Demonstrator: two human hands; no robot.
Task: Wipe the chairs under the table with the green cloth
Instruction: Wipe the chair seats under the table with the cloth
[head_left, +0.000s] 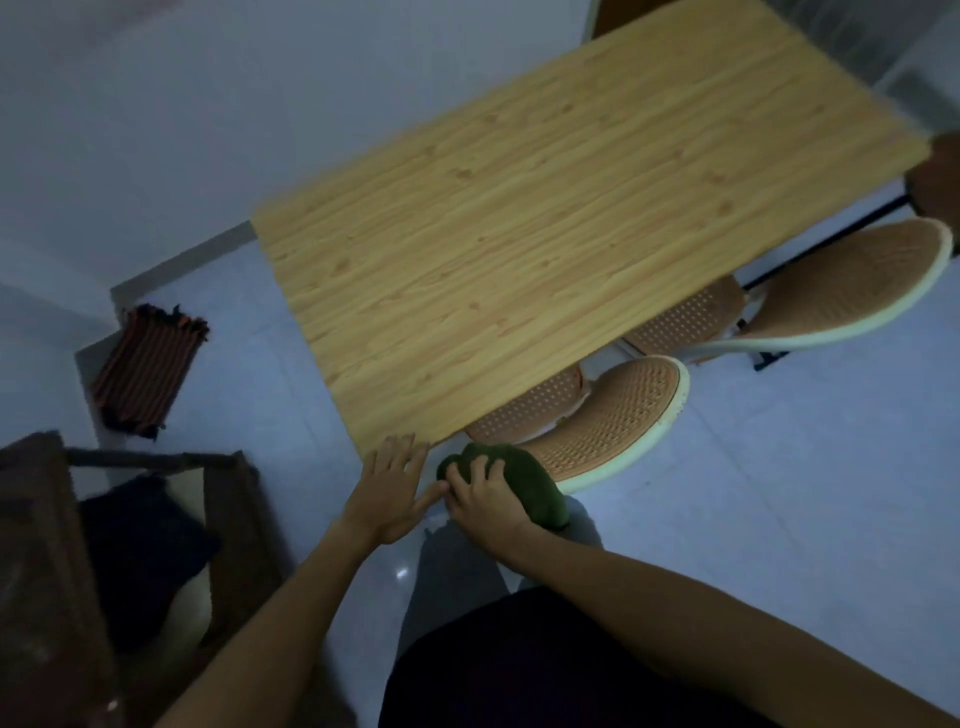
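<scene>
A light wooden table (519, 218) fills the middle of the view. Two brown perforated chairs with pale rims are tucked under its right side: the near chair (613, 421) and the far chair (852, 280). My right hand (483, 499) is shut on a bunched green cloth (535, 488), which rests against the near chair's rim at its lower left end. My left hand (389, 488) lies flat, fingers spread, on the table's near corner, just left of the cloth. Most of both chair seats is hidden beneath the tabletop.
A striped dark rug (145, 369) lies on the pale tiled floor at the left by the wall. A dark wooden seat (62, 571) with a cushion stands at the lower left. Black table legs (810, 244) show behind the far chair. Open floor lies to the right.
</scene>
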